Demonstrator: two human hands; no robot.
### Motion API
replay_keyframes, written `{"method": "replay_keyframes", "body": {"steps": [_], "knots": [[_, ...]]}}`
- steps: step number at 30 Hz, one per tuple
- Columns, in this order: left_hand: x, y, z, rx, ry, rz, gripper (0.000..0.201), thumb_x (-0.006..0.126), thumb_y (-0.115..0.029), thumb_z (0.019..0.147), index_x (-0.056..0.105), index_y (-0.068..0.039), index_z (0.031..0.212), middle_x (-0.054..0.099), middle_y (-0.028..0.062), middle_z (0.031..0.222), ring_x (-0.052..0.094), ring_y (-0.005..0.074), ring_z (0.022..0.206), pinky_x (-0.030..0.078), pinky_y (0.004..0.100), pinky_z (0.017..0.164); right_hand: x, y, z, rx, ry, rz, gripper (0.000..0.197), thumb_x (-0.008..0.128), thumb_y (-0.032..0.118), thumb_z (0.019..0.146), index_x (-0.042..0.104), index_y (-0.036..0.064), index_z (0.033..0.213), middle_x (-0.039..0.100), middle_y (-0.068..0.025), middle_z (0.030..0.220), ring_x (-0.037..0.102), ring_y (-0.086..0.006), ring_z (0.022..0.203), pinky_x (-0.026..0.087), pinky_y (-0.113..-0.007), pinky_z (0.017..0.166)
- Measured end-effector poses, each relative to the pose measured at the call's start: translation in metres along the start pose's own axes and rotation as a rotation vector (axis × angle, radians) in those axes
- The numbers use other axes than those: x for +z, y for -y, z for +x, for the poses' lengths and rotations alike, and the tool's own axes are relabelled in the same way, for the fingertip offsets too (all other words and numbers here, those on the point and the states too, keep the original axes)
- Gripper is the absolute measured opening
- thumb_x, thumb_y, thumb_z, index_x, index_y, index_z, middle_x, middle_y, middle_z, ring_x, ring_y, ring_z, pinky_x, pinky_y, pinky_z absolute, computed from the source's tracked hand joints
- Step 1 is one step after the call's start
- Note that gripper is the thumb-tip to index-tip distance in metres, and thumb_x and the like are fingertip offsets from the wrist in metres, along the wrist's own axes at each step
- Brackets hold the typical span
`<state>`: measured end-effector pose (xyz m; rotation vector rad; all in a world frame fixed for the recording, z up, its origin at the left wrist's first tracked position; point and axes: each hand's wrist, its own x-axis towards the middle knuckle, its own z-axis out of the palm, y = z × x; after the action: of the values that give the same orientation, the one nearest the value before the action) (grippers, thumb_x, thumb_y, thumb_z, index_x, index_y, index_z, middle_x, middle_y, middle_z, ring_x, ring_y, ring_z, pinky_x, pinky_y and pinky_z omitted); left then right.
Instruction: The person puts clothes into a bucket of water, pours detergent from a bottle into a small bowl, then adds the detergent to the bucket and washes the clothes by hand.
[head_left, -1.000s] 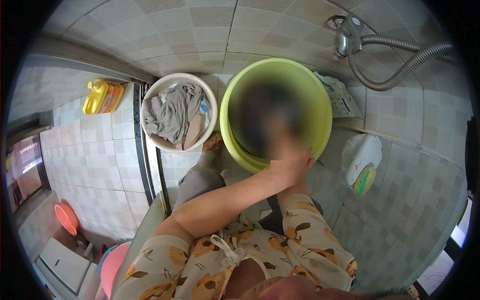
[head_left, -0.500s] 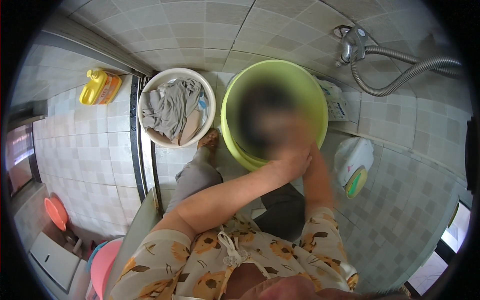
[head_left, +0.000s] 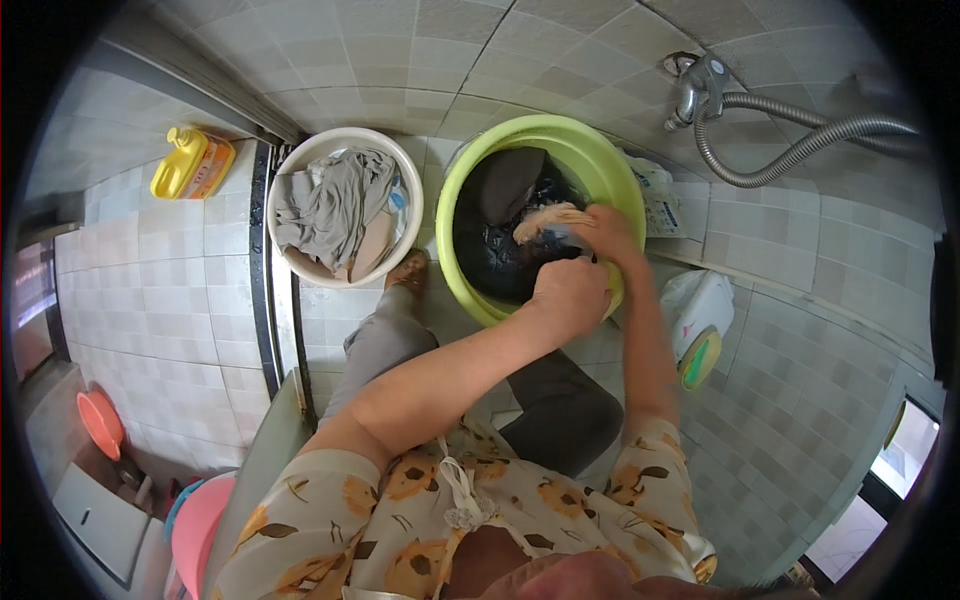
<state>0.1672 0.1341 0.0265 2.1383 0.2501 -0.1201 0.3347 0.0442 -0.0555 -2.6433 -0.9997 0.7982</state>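
A large yellow-green tub [head_left: 463, 262] holds dark water with a dark brown-grey cloth [head_left: 512, 185] bunched at its back left. Over the water, my right hand [head_left: 610, 238] is closed on a peach-coloured cloth [head_left: 548, 219], whose crumpled end points toward the tub's middle. Just nearer to me, my left hand [head_left: 573, 296] is curled into a fist close to the tub's near right rim. Its fingers face away, so what they grip is hidden.
To the left stands a white basin [head_left: 418, 185] of grey and beige clothes [head_left: 340, 215]. A yellow jug [head_left: 193, 165] sits beyond the door track. On the right are a white container [head_left: 703, 305], a green-and-yellow brush [head_left: 700, 360] and a wall tap [head_left: 697, 90] with a metal hose [head_left: 770, 178].
Both hands were close together over the tub, where blur hid the contents. Now they are apart, and the peach cloth shows in my right hand. The whole view has shifted slightly.
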Motion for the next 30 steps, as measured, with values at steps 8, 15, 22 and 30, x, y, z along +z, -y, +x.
{"method": "replay_keyframes", "body": {"steps": [8,15,22,30], "knots": [[-0.004,0.0,0.002,-0.117,0.183,-0.059,0.033,0.055,-0.035,0.087,0.064,-0.004,0.096,0.064,0.0153,0.095,0.063,0.0327,0.089,0.052,0.0407,0.074,-0.146,0.072,-0.113,0.057,-0.327,0.238,0.018,0.068,0.015,0.077,0.06,-0.0011,0.082,0.055,-0.0047,0.063,0.051,-0.0117,0.06,0.042,-0.029,0.055],[-0.029,-0.004,0.014,-0.628,-0.02,-1.436,0.074,0.044,-0.057,0.092,0.027,-0.006,0.142,0.043,0.0191,0.136,0.053,0.0386,0.113,0.048,0.0536,0.088,-0.172,0.118,-0.174,0.183,-0.377,0.481,0.01,0.066,0.0,0.078,0.058,0.0003,0.084,0.054,0.0055,0.071,0.047,-0.0034,0.066,0.038,-0.02,0.056],[0.005,0.026,0.035,-0.577,0.095,-1.925,0.035,0.062,-0.02,0.086,0.052,-0.003,0.115,0.063,0.0097,0.108,0.063,0.0235,0.095,0.051,0.0395,0.08,-0.129,0.11,-0.163,-0.191,-0.161,0.51,0.023,0.059,0.0,0.07,0.058,0.0018,0.093,0.057,-0.0002,0.08,0.053,-0.0063,0.068,0.043,-0.023,0.056],[0.0,0.008,0.036,-0.333,-0.245,-1.894,0.028,0.058,-0.004,0.083,0.058,-0.003,0.111,0.061,0.0052,0.103,0.06,0.017,0.09,0.049,0.0314,0.078,-0.053,0.002,-0.075,0.041,-0.376,0.989,0.037,0.067,0.022,0.082,0.059,0.0056,0.114,0.057,-0.0039,0.111,0.056,-0.0111,0.086,0.048,-0.025,0.071]]}}
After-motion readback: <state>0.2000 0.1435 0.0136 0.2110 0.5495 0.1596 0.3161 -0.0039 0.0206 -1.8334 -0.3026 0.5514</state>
